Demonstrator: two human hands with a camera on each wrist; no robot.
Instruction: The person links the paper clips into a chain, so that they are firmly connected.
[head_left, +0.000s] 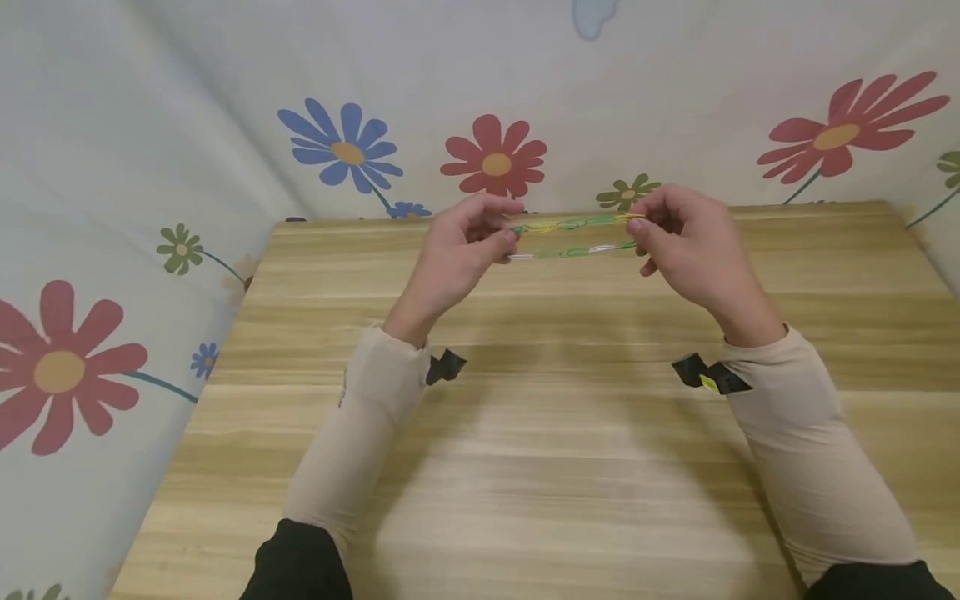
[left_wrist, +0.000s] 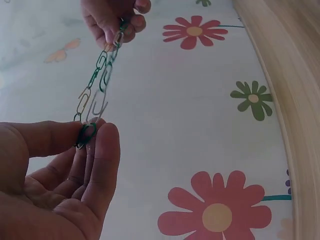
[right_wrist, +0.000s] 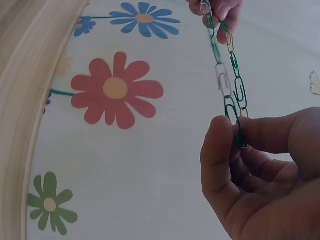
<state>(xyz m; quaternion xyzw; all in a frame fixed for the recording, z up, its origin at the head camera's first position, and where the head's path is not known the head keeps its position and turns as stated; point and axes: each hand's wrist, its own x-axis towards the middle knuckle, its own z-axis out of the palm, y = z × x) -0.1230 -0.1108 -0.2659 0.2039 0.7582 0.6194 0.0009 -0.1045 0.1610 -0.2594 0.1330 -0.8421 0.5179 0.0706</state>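
Note:
A paper clip chain (head_left: pixel 573 252) of green, yellow and white clips is stretched between both hands above the far part of the table. It forms two roughly parallel strands, one above the other. My left hand (head_left: pixel 465 246) pinches one end between thumb and fingers; in the left wrist view green clips (left_wrist: pixel 86 135) show at that grip. At the other end, my right hand (head_left: pixel 690 242) pinches the chain with thumb and forefinger, and a green clip (right_wrist: pixel 235 115) shows between them in the right wrist view. Fingers hide the clips at both ends.
Below the hands lies a wooden table (head_left: pixel 570 467) with light grain. A white cloth (head_left: pixel 675 83) printed with red, blue and green flowers hangs behind its far edge and along the left side. Black camera mounts (head_left: pixel 447 367) sit at both wrists.

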